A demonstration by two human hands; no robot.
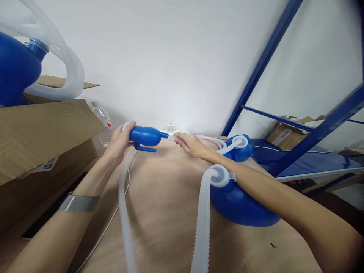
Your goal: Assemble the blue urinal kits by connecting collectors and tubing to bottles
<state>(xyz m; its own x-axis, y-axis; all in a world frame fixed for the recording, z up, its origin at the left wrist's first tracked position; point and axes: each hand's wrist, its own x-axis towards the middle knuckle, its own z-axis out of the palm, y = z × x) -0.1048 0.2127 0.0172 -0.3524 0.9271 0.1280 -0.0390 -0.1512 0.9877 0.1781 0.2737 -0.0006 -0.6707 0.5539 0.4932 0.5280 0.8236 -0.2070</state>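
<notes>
**Blue bottle (146, 135) meets pale tube end (171, 137)**

In the head view, the left hand (121, 138) is wrapped around one end of the blue bottle, holding it sideways above the tabletop (165, 212). The right hand (190, 145) pinches the pale tube end at its spout (164, 135). They appear joined; how firmly cannot be told. The nearer blue container (241, 208) already has a ribbed hose (202, 223) at its cap (225, 176).

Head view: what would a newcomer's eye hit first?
The blue bottle near mid-frame, in the left hand, with the right hand pinching a white tube at its spout. Next, the large blue jug at lower right, below the right forearm, a ribbed hose running from its top. Then the blue rack along the right side.
</notes>
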